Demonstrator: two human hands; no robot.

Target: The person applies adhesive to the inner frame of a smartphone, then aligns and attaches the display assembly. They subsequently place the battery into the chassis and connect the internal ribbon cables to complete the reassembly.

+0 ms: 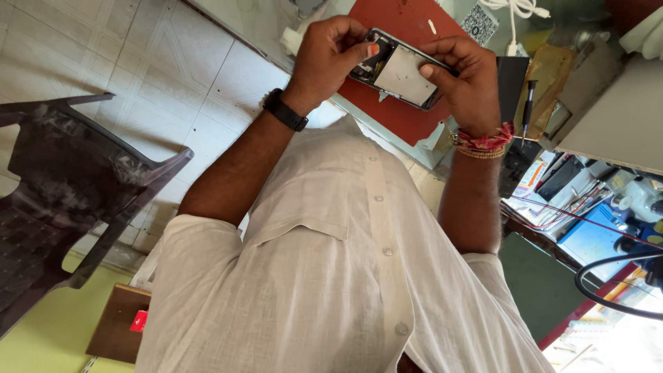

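Observation:
Both my hands hold an opened smartphone [400,72] out in front of my white-shirted chest. Its back cover is off, showing a grey metal plate and dark inner parts. My left hand [328,55], with a black watch on the wrist, grips the phone's left end, thumb pressed onto the inner parts. My right hand [466,76], with red thread bands on the wrist, grips the right end with its thumb resting on the grey plate.
A red work mat [407,27] lies under the phone, with a screwdriver [528,103] and a white cable [514,10] near it. A dark plastic chair [69,186] stands left on the tiled floor. Tools and a black cable [608,276] crowd the right.

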